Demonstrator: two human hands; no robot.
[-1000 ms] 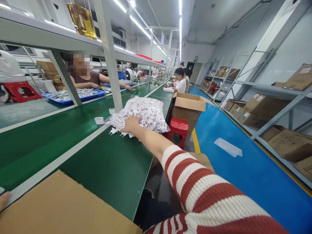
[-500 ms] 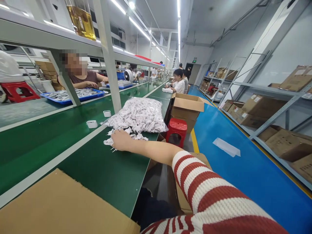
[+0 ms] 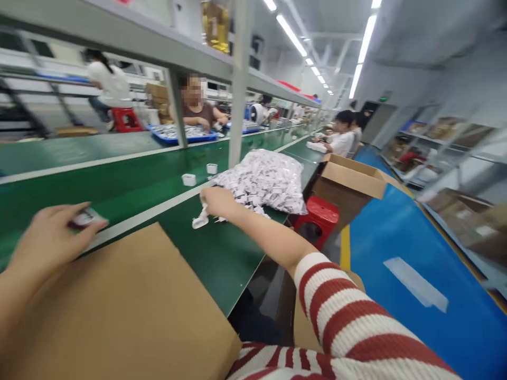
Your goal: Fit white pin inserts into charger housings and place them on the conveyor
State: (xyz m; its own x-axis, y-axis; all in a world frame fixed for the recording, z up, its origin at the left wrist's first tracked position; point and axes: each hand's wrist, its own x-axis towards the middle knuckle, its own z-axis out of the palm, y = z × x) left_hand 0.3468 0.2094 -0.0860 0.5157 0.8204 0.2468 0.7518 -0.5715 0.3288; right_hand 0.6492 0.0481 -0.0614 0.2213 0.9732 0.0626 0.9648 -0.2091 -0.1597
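Observation:
My right hand (image 3: 217,201) is closed, pinching a small white plastic part (image 3: 200,219) at the near edge of a loose pile of white parts (image 3: 259,210). Behind that pile lies a large clear bag (image 3: 271,177) full of similar white pieces. At the left, my left hand (image 3: 53,235) grips a small white plastic casing (image 3: 87,217) between thumb and fingers, above the far edge of a cardboard sheet or box (image 3: 130,295). Two more white casings, a nearer one (image 3: 189,180) and a farther one (image 3: 212,169), stand on the green belt.
A metal post (image 3: 240,89) rises behind the bag. A red stool (image 3: 319,216) and an open carton (image 3: 352,177) are at the right of the bench. Across the belt, a co-worker (image 3: 198,111) sits by a blue tray (image 3: 184,138) of parts. Shelves with boxes line the right.
My left hand has come into view at the left, holding a casing. My right hand has drawn a white part slightly away from the pile. The whole view has swung left.

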